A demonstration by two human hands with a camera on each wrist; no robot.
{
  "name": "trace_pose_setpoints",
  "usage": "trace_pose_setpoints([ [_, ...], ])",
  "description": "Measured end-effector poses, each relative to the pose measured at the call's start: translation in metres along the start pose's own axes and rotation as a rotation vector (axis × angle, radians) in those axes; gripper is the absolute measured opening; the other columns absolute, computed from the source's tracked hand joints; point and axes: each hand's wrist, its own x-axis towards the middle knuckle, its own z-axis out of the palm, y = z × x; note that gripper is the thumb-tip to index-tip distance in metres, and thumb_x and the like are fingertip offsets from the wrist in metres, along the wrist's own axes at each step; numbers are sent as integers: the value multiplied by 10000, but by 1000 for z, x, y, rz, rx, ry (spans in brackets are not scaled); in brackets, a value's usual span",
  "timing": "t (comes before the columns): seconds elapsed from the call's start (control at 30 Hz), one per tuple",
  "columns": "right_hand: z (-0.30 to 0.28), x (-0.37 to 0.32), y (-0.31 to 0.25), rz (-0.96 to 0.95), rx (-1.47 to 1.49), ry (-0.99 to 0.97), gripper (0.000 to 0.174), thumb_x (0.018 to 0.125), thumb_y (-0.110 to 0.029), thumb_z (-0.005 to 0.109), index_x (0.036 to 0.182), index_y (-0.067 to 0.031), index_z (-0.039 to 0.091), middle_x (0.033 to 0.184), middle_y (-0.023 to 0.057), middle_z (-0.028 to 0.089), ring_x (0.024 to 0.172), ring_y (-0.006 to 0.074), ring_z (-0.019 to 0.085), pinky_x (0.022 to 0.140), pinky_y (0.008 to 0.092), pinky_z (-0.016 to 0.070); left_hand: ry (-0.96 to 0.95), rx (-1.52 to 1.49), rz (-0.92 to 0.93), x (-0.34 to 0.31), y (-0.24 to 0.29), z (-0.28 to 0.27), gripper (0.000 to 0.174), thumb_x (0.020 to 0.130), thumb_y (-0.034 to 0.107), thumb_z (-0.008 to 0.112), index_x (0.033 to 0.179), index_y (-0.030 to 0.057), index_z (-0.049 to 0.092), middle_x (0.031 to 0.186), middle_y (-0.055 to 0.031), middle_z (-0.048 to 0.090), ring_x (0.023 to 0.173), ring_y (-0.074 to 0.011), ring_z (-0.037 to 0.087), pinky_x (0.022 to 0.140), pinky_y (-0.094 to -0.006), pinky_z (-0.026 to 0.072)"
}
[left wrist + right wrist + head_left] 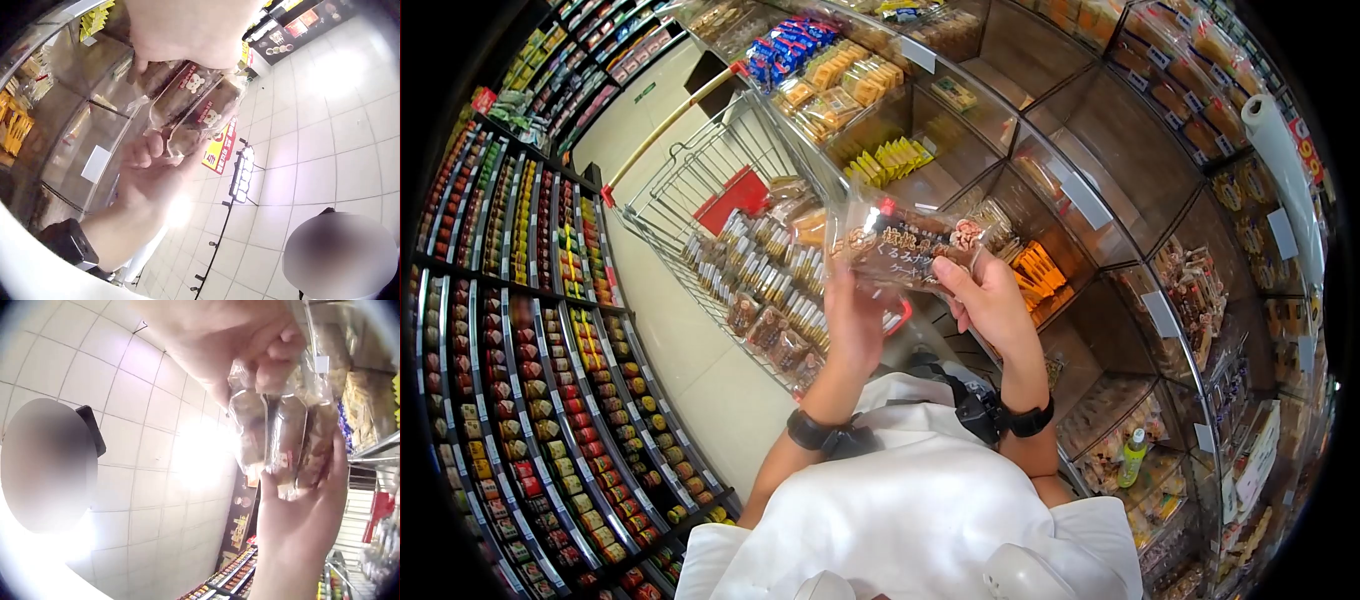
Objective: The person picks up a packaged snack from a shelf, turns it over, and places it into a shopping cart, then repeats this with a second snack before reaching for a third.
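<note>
while both arms reach forward from a white top (880, 500), the left hand (855, 315) and right hand (990, 300) grip one clear-wrapped package (900, 250) between them, held up in the air in front of the body. the right hand has its thumb on the printed face and its fingers curled beneath; the left hand grasps the opposite end. from the left wrist, the underside shows separately wrapped brown pieces side by side, with white bear figures on dark red patches. beyond the left hand stands a shopping cart (733, 202) loaded with packets (795, 265). to the right of the package rises a display rack (1080, 125) split into bins: orange packets (1040, 275) lie near the right hand, yellow packets (890, 162) farther off, and a green bottle (1133, 458) stands lower down. shelves of cans (530, 400) curve along the left.
</note>
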Motion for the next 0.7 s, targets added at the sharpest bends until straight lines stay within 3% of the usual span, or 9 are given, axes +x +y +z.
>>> trace_pose_setpoints([
  [0.03,-1,0,0,19,-28,-16,327,808,-320,576,890,-4,551,547,12,505,433,71,455,391,217,371,-2,4,8,0,0,-2,403,857,410,469,1067,67,463,974,-71,553,870,-191,546,653,-337,462],
  [0.13,-5,3,1,15,-111,-49,348,803,-324,584,926,0,551,625,35,539,533,90,495,497,227,419,-83,15,-12,0,-1,-12,397,903,341,372,1238,131,345,1213,-40,436,1094,-216,427,933,-431,338],
  [0.2,-8,8,13,-69,-164,-46,402,801,-316,592,1012,18,520,737,60,577,645,104,529,599,247,449,-67,19,-13,0,-1,-13,399,900,345,379,1240,138,344,1218,-38,435,1101,-214,424,929,-427,339],
  [0.3,-3,11,19,-135,80,-118,516,804,-283,595,1163,31,399,989,93,550,864,129,513,775,275,426,-68,77,-6,-3,1,-10,456,891,402,377,1259,139,320,1245,-36,412,1137,-209,394,951,-421,310],
  [0.4,1,9,20,-141,149,-185,578,820,-238,578,1237,31,282,1118,88,477,965,137,469,839,276,398,-106,67,3,-5,0,-12,579,859,504,366,1290,127,277,1286,-34,365,1182,-202,342,989,-405,255],
  [0.5,6,7,19,-34,208,-169,558,835,-214,557,1249,25,269,1139,88,460,1022,149,440,889,271,361,-199,89,37,-6,2,-12,714,810,602,351,1311,106,237,1318,-38,318,1211,-194,299,1015,-381,207],
  [0.6,12,7,23,-55,247,-144,560,838,-204,552,1256,25,258,1150,87,455,1033,152,437,901,276,352,-111,153,77,-1,0,-8,773,768,549,496,1311,91,192,1286,-64,334,1166,-193,336,975,-349,257],
  [0.67,12,11,36,-56,199,-187,590,823,-166,572,1269,22,234,1166,84,447,1042,155,440,910,283,346,-105,220,179,6,-11,-20,813,750,435,620,1315,101,139,1233,-76,375,1065,-201,436,890,-335,354],
  [0.7,14,11,41,-61,197,-199,595,820,-152,576,1273,19,230,1162,84,451,1040,154,443,905,283,352,-160,120,176,1,-10,-21,1009,629,333,757,1333,115,68,1270,-90,319,1119,-224,398,919,-340,355],
])
